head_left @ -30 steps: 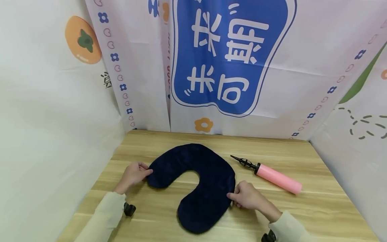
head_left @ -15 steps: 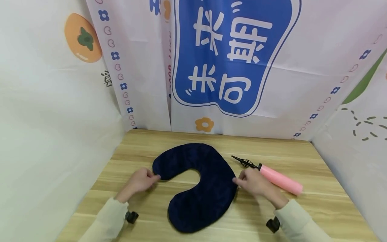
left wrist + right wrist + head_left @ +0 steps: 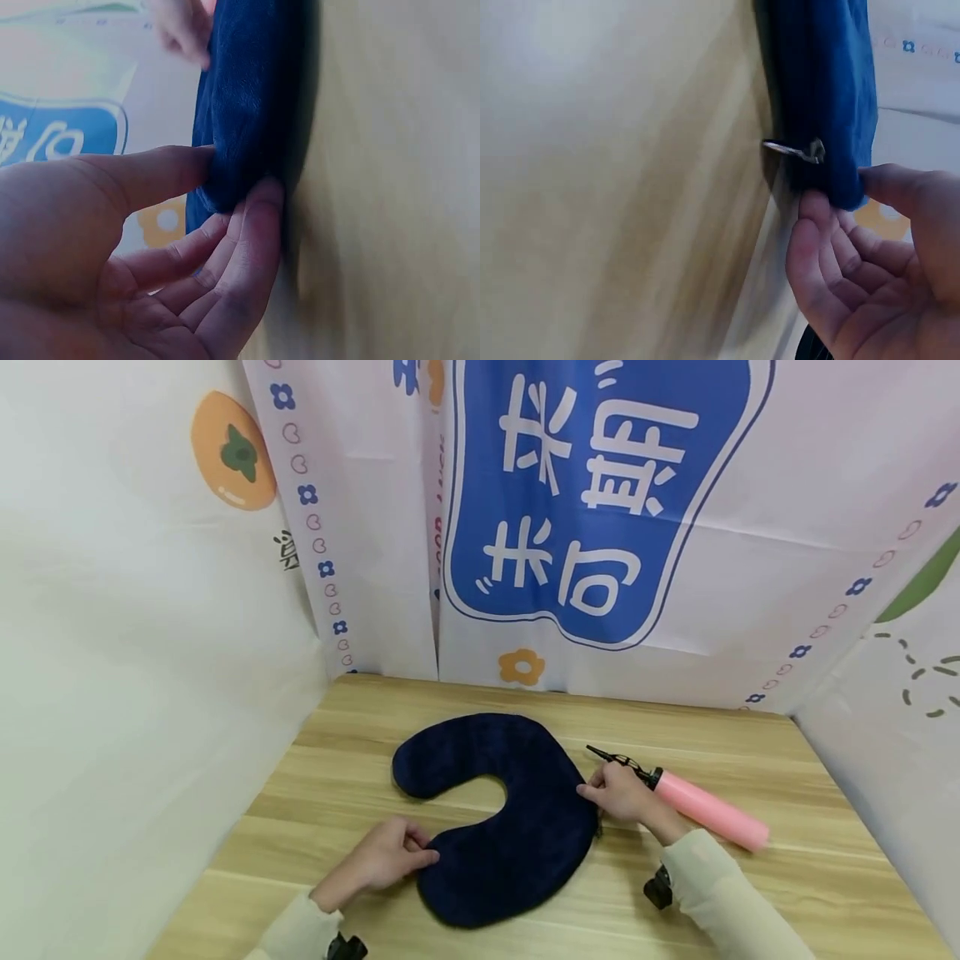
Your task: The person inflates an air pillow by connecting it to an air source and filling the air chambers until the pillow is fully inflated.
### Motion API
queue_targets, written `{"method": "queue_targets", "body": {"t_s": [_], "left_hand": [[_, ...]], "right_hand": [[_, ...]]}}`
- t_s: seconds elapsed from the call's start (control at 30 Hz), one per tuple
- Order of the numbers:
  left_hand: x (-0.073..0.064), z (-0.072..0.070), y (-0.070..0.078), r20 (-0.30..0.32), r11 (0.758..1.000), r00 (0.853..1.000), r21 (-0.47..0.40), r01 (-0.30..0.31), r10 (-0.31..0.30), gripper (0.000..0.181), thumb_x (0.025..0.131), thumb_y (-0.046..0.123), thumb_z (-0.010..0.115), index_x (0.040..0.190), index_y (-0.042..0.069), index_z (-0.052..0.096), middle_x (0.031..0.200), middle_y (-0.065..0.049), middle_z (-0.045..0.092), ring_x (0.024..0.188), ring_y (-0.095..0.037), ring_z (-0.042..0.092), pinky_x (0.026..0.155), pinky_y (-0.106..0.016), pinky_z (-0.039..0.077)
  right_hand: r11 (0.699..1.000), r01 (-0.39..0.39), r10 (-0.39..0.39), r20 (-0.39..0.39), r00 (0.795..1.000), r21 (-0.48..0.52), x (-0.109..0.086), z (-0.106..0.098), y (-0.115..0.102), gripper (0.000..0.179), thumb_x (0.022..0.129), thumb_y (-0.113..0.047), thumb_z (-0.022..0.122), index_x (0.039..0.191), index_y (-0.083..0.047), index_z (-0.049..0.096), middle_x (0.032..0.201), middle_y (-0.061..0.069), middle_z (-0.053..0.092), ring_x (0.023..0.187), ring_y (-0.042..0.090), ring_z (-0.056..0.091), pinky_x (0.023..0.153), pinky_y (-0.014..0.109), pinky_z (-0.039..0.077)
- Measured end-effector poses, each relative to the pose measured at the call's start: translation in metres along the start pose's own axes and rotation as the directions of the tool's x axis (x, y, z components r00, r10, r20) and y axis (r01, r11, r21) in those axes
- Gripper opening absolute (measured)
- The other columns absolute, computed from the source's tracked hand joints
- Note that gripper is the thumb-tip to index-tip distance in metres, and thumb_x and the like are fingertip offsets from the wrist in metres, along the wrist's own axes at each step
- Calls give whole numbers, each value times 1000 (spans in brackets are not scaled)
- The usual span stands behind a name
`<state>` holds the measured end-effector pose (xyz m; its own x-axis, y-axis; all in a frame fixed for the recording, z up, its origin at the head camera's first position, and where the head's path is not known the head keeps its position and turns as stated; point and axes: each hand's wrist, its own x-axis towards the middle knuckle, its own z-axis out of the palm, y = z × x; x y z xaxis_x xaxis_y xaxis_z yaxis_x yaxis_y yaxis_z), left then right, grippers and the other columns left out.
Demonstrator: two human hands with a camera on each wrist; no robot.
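A dark navy U-shaped neck pillow lies flat on the wooden table, its opening toward the left. My left hand pinches the edge of its nearer arm; in the left wrist view the thumb is on one face of the pillow and the fingers on the other. At the outer right edge, my right hand pinches the pillow between thumb and fingers. A small metal zipper pull hangs from the pillow's side close to the right fingertips.
A hand pump with a pink barrel and black nozzle lies right of the pillow, its nozzle end partly behind my right hand. White printed cloth hangs behind the wooden table and at both sides.
My left hand has moved from the pillow's far arm down to its nearer arm. The right hand has shifted up along the right edge. The pillow has turned slightly.
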<state>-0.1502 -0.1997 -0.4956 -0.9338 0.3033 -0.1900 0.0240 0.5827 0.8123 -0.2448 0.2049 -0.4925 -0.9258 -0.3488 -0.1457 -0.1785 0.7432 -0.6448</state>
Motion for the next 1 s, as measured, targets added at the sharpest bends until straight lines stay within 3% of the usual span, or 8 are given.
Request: {"method": "queue_targets", "body": {"t_s": [0.17,0.33,0.4,0.5,0.6,0.67,0.8,1.0], "left_hand": [[5,-30,-17,-12,999,999,-14,34,-34,19,91,14,82,100,-1,74,81,-3,73,67,-12,65,59,-27,55],[18,-59,-35,-30,996,999,-87,18,-21,26,94,15,79,109,-6,72,91,-8,75,77,-12,66,67,-26,58],[18,-65,-38,-44,997,998,-68,34,-37,29,96,20,77,111,-4,73,92,-7,75,79,-11,66,68,-25,57],[7,-67,-37,-54,995,993,12,102,-101,31,96,30,77,105,0,75,83,-3,73,74,-12,65,63,-27,54],[-8,-61,-32,-58,982,987,103,157,-152,30,93,32,81,97,3,75,77,-1,70,68,-14,63,60,-29,51],[-12,-55,-27,-75,977,982,119,179,-171,30,90,31,84,97,3,73,79,-2,71,71,-14,63,62,-29,51],[-3,-49,-24,-117,980,983,122,158,-144,33,89,28,85,105,1,72,90,-5,73,79,-15,63,70,-29,53],[18,-63,-33,-150,979,980,136,152,-131,34,90,26,85,106,-1,73,92,-7,76,80,-14,66,70,-29,54]], "right_hand": [[998,-1,0,25,1000,61,-30,16,-20,33,102,-19,69,71,-8,71,59,4,69,50,14,64,48,26,50],[985,18,-41,130,991,169,-58,33,-42,35,101,-18,71,69,-4,70,59,5,71,50,14,67,47,24,53],[983,28,-58,160,985,180,-62,36,-46,36,101,-21,71,69,-4,71,60,5,72,51,15,68,47,25,53],[985,25,-49,137,989,171,-60,36,-46,38,102,-27,70,72,-5,73,62,5,73,53,16,68,46,26,50],[983,-25,9,88,996,181,-53,33,-39,37,103,-30,69,76,-4,75,65,5,73,56,15,68,49,26,52],[977,-65,52,68,996,204,-47,31,-33,36,103,-29,69,79,-3,74,67,5,72,58,14,68,52,28,55],[962,-110,103,42,994,248,-37,29,-28,38,101,-26,71,71,-4,66,65,7,69,57,15,67,57,32,60],[959,-117,125,-13,992,258,-15,36,-35,41,100,-24,73,65,-6,61,61,8,68,54,15,67,57,33,61]]}}
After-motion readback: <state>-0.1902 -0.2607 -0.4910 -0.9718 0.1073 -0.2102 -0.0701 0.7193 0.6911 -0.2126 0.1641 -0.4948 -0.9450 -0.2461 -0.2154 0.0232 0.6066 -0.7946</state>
